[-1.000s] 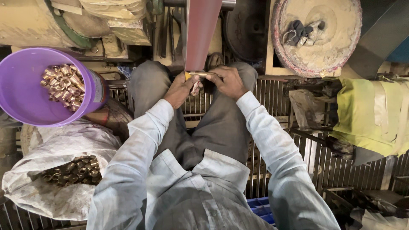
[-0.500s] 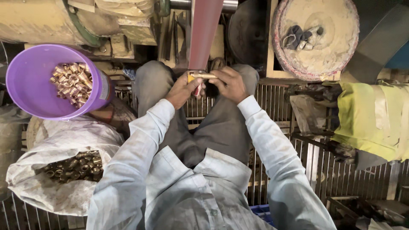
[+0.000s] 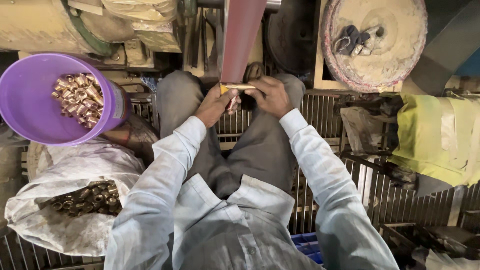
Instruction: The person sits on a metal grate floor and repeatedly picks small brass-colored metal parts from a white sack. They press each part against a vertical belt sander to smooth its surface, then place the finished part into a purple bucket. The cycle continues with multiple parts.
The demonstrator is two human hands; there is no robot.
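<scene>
Both hands, the left hand point(image 3: 215, 105) and right hand point(image 3: 270, 95), have their fingers clenched around a short brass-coloured metal rod point(image 3: 239, 87), pressing it against the reddish-brown sanding belt point(image 3: 242, 40) just above them, with a purple plastic bowl of brass fittings point(image 3: 35, 100) well off to the left.

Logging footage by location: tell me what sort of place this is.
Likely a small metal-polishing workshop: both hands press a brass piece to a red sanding belt, beside a purple tub and sack of brass fittings.
</scene>
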